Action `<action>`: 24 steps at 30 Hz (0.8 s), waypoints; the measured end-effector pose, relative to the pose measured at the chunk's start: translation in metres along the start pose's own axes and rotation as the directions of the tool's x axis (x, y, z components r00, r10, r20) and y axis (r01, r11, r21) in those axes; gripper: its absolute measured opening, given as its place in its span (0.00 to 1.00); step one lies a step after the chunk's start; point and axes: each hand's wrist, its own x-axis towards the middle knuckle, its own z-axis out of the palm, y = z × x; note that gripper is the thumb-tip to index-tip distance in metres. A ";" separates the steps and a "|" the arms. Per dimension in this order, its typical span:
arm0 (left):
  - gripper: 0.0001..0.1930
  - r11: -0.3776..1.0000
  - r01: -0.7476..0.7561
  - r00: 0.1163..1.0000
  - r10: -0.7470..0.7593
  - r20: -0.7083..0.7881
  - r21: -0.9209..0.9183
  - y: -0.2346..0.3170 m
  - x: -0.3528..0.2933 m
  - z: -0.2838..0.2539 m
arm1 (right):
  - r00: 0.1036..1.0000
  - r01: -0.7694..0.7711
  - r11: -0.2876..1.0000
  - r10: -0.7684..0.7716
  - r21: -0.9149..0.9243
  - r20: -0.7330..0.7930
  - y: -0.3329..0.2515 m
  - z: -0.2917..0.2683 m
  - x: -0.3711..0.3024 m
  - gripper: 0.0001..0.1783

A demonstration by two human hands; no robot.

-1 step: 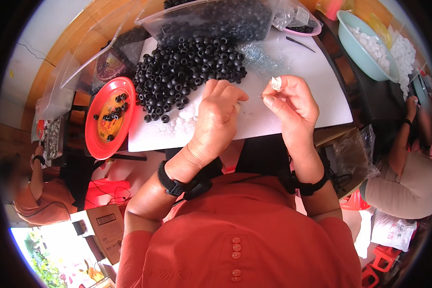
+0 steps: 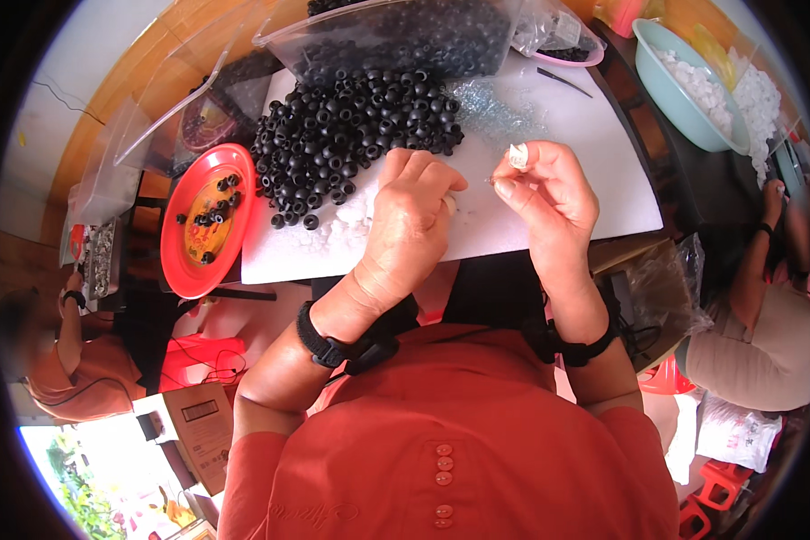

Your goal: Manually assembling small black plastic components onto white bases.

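Left hand (image 2: 409,211), right hand (image 2: 556,202) stood apart, holds unclear; left-hand nudge risked scattering round hollow black beads (image 2: 351,126), far left.

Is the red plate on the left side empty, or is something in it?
Not empty: several black beads lie in the red plate.

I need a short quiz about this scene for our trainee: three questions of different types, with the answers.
1. True or false: the red plate is to the left of the pile of black beads.
2. Multiple choice: the basin at the upper right is A) red, B) pale turquoise, C) black.
3. Short answer: which of the wearer's hands is nearer to the black beads?

Key: 1 true; 2 B; 3 the left hand.
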 end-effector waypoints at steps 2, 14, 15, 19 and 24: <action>0.14 0.999 -0.025 1.000 0.025 0.001 0.028 0.001 -0.001 0.000 | 1.000 -0.007 1.000 0.007 -0.007 -0.011 -0.001 -0.001 -0.001 0.14; 0.15 0.995 -0.007 1.000 0.009 -0.014 0.099 -0.005 -0.030 -0.041 | 0.999 -0.030 1.000 0.030 0.003 0.014 -0.001 -0.001 -0.002 0.14; 0.15 0.995 -0.029 1.000 0.030 -0.002 0.096 -0.005 -0.030 -0.040 | 0.999 -0.042 0.999 0.042 -0.002 0.021 -0.001 0.000 -0.002 0.14; 0.17 0.987 -0.121 0.992 0.118 0.032 0.101 -0.002 -0.024 -0.037 | 0.998 -0.055 0.998 0.055 0.024 0.032 -0.001 0.000 -0.004 0.14; 0.17 0.971 -0.180 0.977 0.157 0.145 0.159 -0.001 -0.017 -0.037 | 0.996 -0.068 0.997 0.066 0.031 0.058 -0.002 0.000 -0.004 0.14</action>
